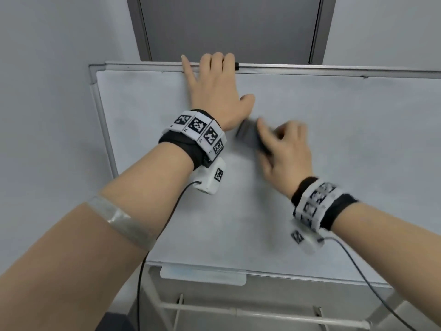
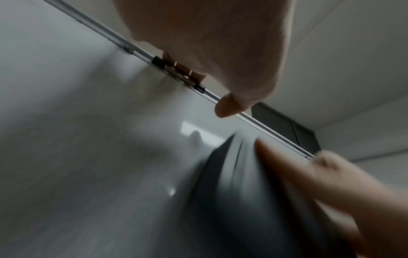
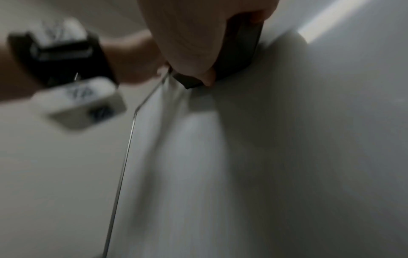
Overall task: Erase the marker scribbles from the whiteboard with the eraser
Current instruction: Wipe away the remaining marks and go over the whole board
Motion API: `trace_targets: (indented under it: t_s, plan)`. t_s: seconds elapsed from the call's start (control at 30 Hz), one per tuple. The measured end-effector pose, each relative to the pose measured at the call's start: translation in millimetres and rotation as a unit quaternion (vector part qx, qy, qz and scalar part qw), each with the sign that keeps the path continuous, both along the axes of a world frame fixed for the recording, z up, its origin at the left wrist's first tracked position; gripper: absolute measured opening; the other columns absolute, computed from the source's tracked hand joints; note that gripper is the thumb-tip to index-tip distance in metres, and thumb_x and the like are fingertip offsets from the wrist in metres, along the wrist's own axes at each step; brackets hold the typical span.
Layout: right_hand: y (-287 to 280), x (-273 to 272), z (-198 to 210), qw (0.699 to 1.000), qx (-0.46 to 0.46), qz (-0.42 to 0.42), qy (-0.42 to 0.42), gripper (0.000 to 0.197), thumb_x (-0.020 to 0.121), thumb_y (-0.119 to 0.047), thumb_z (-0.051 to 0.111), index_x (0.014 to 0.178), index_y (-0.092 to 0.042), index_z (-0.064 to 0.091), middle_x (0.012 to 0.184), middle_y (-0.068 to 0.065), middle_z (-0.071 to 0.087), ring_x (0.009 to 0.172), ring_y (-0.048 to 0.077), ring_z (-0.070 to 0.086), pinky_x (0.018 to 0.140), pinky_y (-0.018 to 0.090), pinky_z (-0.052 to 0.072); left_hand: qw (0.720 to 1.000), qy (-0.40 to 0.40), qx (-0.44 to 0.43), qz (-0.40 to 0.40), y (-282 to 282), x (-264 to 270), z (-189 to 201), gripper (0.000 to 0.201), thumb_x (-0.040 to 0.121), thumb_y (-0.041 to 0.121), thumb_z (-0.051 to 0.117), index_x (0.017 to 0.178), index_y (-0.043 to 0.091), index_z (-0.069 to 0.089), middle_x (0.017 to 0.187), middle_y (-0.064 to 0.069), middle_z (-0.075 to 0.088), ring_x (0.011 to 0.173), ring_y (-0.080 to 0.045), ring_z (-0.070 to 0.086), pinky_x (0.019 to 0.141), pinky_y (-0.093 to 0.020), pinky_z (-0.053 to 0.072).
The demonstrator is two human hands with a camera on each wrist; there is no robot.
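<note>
The whiteboard (image 1: 334,144) stands in front of me, its surface pale with only faint smudges showing. My left hand (image 1: 214,87) grips the board's top frame, fingers hooked over the edge, thumb on the surface. My right hand (image 1: 284,151) holds the dark grey eraser (image 1: 249,136) against the board just right of the left wrist; both are motion-blurred. In the left wrist view the fingers (image 2: 183,69) curl over the frame and the blurred eraser (image 2: 225,183) sits below. The right wrist view shows the eraser (image 3: 238,50) flat on the board under my hand.
A grey door (image 1: 229,27) stands behind the board. Below the board hang a marker tray (image 1: 202,275) and the white stand rails (image 1: 238,311). Cables run down from both wrist cameras. A ceiling vent (image 2: 287,125) shows in the left wrist view.
</note>
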State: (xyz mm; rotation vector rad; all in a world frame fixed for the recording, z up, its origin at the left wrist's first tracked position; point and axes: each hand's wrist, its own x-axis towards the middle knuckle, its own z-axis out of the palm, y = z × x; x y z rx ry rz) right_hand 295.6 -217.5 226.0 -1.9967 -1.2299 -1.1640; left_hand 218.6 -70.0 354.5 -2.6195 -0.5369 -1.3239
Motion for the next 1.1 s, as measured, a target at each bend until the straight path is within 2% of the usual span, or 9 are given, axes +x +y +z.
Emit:
trace_targets:
  t_s: [0.1, 0.17, 0.3, 0.4, 0.5, 0.6, 0.7, 0.9, 1.1]
  plan:
    - [-2, -21, -103, 0.948, -0.289, 0.063, -0.118, 0.062, 0.077, -0.011, 0.060, 0.137, -0.024, 0.053, 0.098, 0.010, 0.048, 0.086, 0.030, 0.048, 0.063, 0.037, 0.042, 1.000, -0.001, -0.001, -0.007, -1, -3, 0, 0.060, 0.067, 0.051, 0.044, 0.116, 0.018, 0.048, 0.116, 0.003, 0.050, 0.121, -0.024, 0.042, 0.114, -0.065, 0.006]
    - [-7, -25, -124, 0.920, -0.363, 0.060, -0.133, 0.063, 0.075, -0.014, 0.048, 0.137, -0.027, 0.051, 0.102, 0.007, 0.050, 0.088, 0.031, 0.050, 0.063, 0.036, 0.041, 1.000, -0.006, 0.005, -0.014, 2, -1, 0, 0.061, 0.067, 0.052, 0.044, 0.117, 0.018, 0.048, 0.116, 0.003, 0.050, 0.121, -0.024, 0.042, 0.114, -0.064, 0.006]
    - [27, -19, -20, 0.989, -0.131, 0.025, -0.058, 0.056, 0.080, -0.011, 0.057, 0.135, -0.024, 0.056, 0.097, 0.014, 0.049, 0.083, 0.030, 0.043, 0.059, 0.038, 0.039, 1.000, 0.007, 0.002, -0.017, 5, -4, 1, 0.070, 0.067, 0.054, 0.044, 0.128, 0.020, 0.048, 0.122, 0.006, 0.051, 0.124, -0.022, 0.041, 0.115, -0.062, 0.005]
    - [46, -18, 34, 1.000, 0.023, -0.012, -0.015, 0.038, 0.084, -0.017, 0.060, 0.121, -0.021, 0.063, 0.101, 0.016, 0.049, 0.088, 0.029, 0.038, 0.063, 0.039, 0.037, 0.999, 0.008, -0.006, -0.030, 9, -6, 7, 0.068, 0.067, 0.054, 0.043, 0.128, 0.025, 0.050, 0.122, 0.009, 0.053, 0.122, -0.021, 0.043, 0.117, -0.059, 0.006]
    - [52, -29, -47, 0.982, -0.149, 0.051, -0.107, 0.053, 0.080, -0.008, 0.057, 0.130, -0.024, 0.060, 0.099, 0.014, 0.050, 0.084, 0.026, 0.038, 0.064, 0.037, 0.036, 0.999, 0.019, -0.023, -0.040, 17, -8, 10, 0.065, 0.069, 0.053, 0.042, 0.128, 0.026, 0.051, 0.123, 0.010, 0.054, 0.124, -0.021, 0.042, 0.117, -0.058, 0.006]
    - [31, -42, -164, 0.886, -0.425, 0.072, -0.171, 0.055, 0.072, -0.020, 0.066, 0.126, -0.029, 0.059, 0.108, 0.008, 0.048, 0.091, 0.028, 0.041, 0.068, 0.037, 0.043, 0.997, 0.045, -0.031, -0.046, 18, -8, 15, 0.065, 0.069, 0.052, 0.042, 0.128, 0.026, 0.050, 0.125, 0.009, 0.053, 0.125, -0.022, 0.041, 0.118, -0.056, 0.007]
    - [31, -40, -163, 0.895, -0.403, 0.080, -0.172, 0.057, 0.069, -0.022, 0.070, 0.124, -0.032, 0.061, 0.104, 0.007, 0.050, 0.090, 0.027, 0.041, 0.067, 0.036, 0.042, 0.997, 0.052, -0.024, -0.052, 22, -6, 13, 0.068, 0.069, 0.053, 0.042, 0.131, 0.026, 0.049, 0.128, 0.008, 0.052, 0.125, -0.023, 0.041, 0.118, -0.050, 0.012]
    - [69, -35, -41, 0.996, -0.071, 0.033, -0.037, 0.049, 0.085, -0.009, 0.058, 0.129, -0.028, 0.058, 0.103, 0.015, 0.053, 0.081, 0.026, 0.036, 0.065, 0.042, 0.038, 0.998, 0.047, 0.015, -0.049, 27, -8, 13, 0.066, 0.068, 0.053, 0.040, 0.128, 0.026, 0.050, 0.124, 0.009, 0.053, 0.118, -0.022, 0.045, 0.105, -0.035, 0.029]
    - [50, -71, -194, 0.932, -0.359, 0.049, 0.013, 0.072, 0.064, -0.009, 0.064, 0.133, -0.028, 0.055, 0.108, 0.009, 0.052, 0.093, 0.031, 0.045, 0.067, 0.040, 0.042, 0.996, 0.040, 0.011, -0.077, 33, -14, 12, 0.050, 0.066, 0.056, 0.039, 0.106, 0.027, 0.052, 0.106, 0.011, 0.054, 0.106, -0.018, 0.048, 0.093, -0.029, 0.030]
